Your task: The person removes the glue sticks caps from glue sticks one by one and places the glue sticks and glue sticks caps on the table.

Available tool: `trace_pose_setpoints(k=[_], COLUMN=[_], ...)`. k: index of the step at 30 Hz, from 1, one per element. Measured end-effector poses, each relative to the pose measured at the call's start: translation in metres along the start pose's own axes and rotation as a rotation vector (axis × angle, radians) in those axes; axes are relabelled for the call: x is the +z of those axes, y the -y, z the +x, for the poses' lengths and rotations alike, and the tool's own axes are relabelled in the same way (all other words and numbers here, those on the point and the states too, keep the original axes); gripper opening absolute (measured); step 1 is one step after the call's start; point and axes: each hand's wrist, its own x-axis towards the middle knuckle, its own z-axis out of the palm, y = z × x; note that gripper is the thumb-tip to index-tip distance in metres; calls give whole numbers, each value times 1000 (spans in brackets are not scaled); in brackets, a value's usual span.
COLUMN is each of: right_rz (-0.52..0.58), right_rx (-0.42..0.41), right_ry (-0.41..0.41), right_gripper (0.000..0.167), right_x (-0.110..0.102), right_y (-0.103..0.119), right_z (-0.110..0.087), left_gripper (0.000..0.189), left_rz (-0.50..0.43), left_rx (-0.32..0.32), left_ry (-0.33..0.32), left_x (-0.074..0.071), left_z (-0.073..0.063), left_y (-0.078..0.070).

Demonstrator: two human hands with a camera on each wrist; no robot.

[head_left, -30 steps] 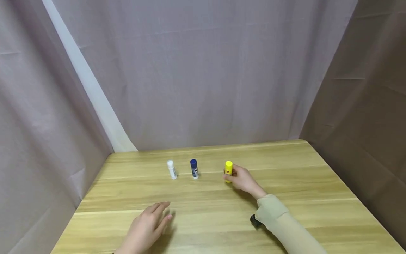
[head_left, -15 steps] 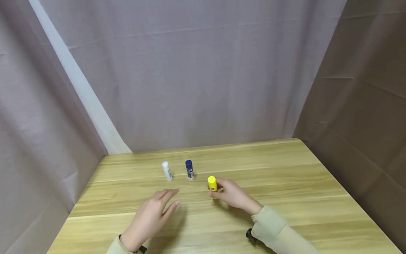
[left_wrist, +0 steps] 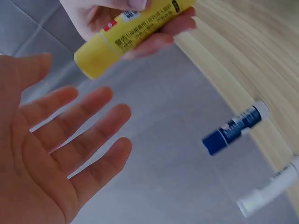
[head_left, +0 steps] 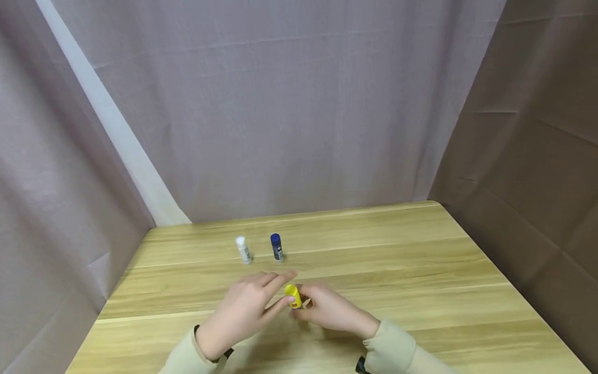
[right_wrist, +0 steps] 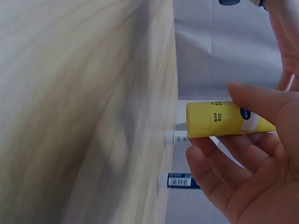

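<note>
A yellow glue stick (head_left: 293,296) is in my right hand (head_left: 329,307), pinched between thumb and fingers around its lower body. The right wrist view shows the glue stick (right_wrist: 219,119) raised off the table, with its bottom end in sight. My left hand (head_left: 249,304) is close to its capped end in the head view. Seen from the left wrist, the left hand (left_wrist: 56,140) has its fingers spread and straight, just short of the yellow cap (left_wrist: 96,56). A blue glue stick (head_left: 277,247) and a white glue stick (head_left: 243,250) stand upright farther back.
The wooden table (head_left: 397,249) carries all of this. Grey curtains (head_left: 289,104) hang behind it and on the left, and a brown curtain (head_left: 537,156) on the right. Dark wrist straps (head_left: 361,365) show at the sleeves.
My right hand has brought the yellow glue stick left and toward me, off its place on the table. My left hand has moved right and forward to meet it.
</note>
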Motion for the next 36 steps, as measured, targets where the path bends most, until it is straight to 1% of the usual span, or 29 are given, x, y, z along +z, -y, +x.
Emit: trace_pose_setpoints(k=[3,6,10,13,20,25,31,36], right_rz=[-6,5,80,113,97,95,39,8], right_rx=[-7,-30,-59,-63,-64,-91,-115,-135], right_ry=[2,10,36,37,13,7,-9,-29], right_gripper=[13,11,15,17,20,18,16,17], right_x=[1,2,1,2,1,1,2,2], right_y=[2,5,9,12,11,9,9,9], right_z=[-3,-5,-6,-8,-10,-11,-14,-16], left_gripper=[33,29,27,25,23,23,25,27], left_rz=[11,24,16,9,18,10,-7,13], left_rx=[64,94,122,146,177,162,115,92], left_ry=[17,41,74,75,49,34,25,33], left_x=[2,4,5,6,5,5,7,8], left_z=[3,3,2,1,0,0,-1,-1], left_y=[-5,-7,-8,-8,-10,-13,-16,-19])
